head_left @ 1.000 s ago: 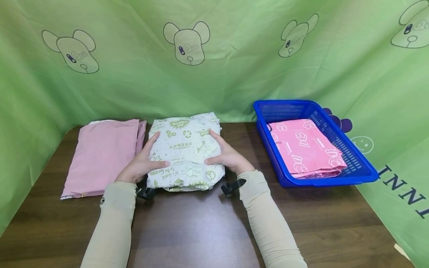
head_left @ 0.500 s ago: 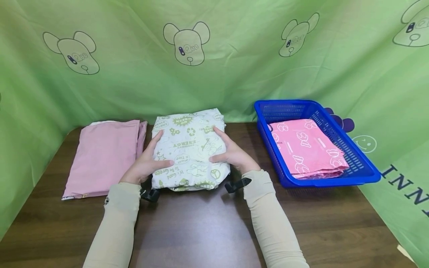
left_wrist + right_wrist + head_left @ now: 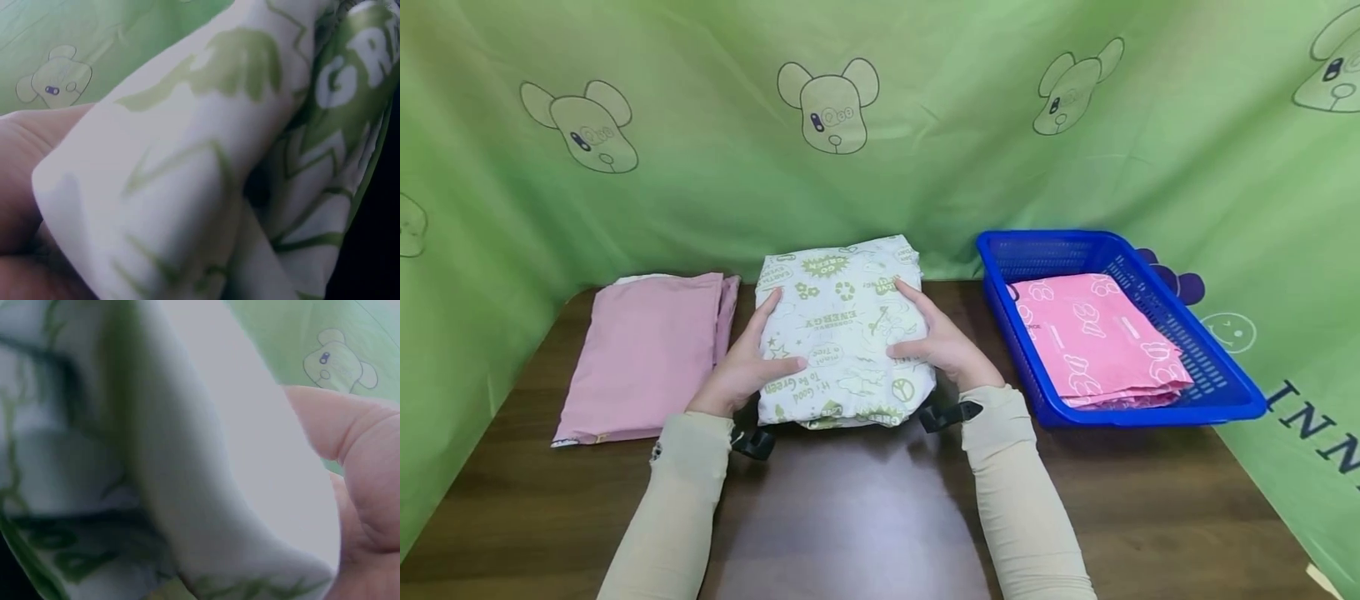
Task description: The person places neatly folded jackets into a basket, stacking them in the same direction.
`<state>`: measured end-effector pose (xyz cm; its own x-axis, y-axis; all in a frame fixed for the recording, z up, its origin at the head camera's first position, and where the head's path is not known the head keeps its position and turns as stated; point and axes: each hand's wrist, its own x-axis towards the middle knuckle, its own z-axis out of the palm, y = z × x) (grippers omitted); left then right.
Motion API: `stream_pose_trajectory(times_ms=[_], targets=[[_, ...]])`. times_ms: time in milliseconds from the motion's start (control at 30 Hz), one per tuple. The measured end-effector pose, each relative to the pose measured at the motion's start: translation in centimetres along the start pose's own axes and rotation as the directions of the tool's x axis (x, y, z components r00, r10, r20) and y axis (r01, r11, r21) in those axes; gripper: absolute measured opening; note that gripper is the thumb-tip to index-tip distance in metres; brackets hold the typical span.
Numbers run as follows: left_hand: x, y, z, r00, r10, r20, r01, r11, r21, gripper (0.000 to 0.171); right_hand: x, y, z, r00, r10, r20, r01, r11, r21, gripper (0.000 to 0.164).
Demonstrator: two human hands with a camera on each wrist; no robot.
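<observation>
Between both hands is a folded white cloth (image 3: 846, 333) with green lettering and drawings, a thick bundle at the middle of the table. My left hand (image 3: 748, 367) grips its left side, thumb on top and the other fingers partly hidden behind the edge. On the opposite side my right hand (image 3: 951, 350) holds it the same way, thumb over the top face. The left wrist view shows loose folds of the cloth (image 3: 175, 162) at its near edge. In the right wrist view a rounded fold of the cloth (image 3: 250, 487) lies against the palm.
A folded pink cloth (image 3: 647, 358) lies on the left of the brown table (image 3: 850, 517). At right stands a blue plastic basket (image 3: 1015, 333) with a pink printed folded piece (image 3: 1097, 337) inside. A green curtain (image 3: 715, 167) with bear-head drawings hangs behind.
Both hands have carried the folded white cloth a little to the right and slightly upward. The head view has shifted slightly as well.
</observation>
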<state>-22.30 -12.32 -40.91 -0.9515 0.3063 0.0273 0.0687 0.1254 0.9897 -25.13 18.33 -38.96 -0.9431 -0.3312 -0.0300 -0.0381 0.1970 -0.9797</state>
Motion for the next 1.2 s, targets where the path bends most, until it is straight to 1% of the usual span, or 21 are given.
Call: stream_pose_trajectory(times_ms=[100,200,367,533,733,967,1100,1200], targets=[[0.1,0.2,0.7,1.0,-0.004,-0.018,0.004,1.0,0.017,0.111,-0.3,0.1,-0.5,1.0,-0.004,0.0,0.004,1.0,-0.011,0.108],[0.0,0.5,1.2,1.0,-0.002,-0.024,0.003,1.0,0.022,0.11,-0.6,-0.1,-0.9,1.0,-0.017,0.006,0.017,1.0,0.008,0.108],[-0.2,1.1,1.6,1.0,0.02,-0.01,-0.02,1.0,-0.011,0.109,-0.9,-0.6,-1.5,1.0,-0.021,0.002,0.021,0.998,0.064,0.109],[-0.3,1.8,2.1,0.999,0.043,-0.006,-0.043,0.999,-0.031,0.108,-1.4,-1.2,-2.2,1.0,-0.021,-0.001,0.021,0.996,0.09,0.11],[-0.5,2.6,3.0,0.998,0.053,0.021,-0.049,0.988,-0.146,0.108,-2.1,-2.0,-2.9,1.0,-0.021,-0.012,0.022,0.993,0.116,0.111],[-0.5,3.5,3.9,0.996,0.082,0.017,-0.078,0.98,-0.184,0.107,-2.8,-3.1,-3.5,0.998,-0.023,-0.052,0.028,0.995,0.093,0.107],[-0.6,3.7,4.6,0.998,0.067,0.006,-0.063,0.97,-0.235,0.107,-3.1,-3.4,-3.5,0.997,0.001,-0.081,0.006,0.997,0.079,0.103],[-0.5,4.0,5.2,0.997,0.071,-0.023,-0.074,0.97,-0.231,0.106,-3.5,-3.9,-3.6,0.992,-0.01,-0.122,0.012,1.0,0.017,0.101]])
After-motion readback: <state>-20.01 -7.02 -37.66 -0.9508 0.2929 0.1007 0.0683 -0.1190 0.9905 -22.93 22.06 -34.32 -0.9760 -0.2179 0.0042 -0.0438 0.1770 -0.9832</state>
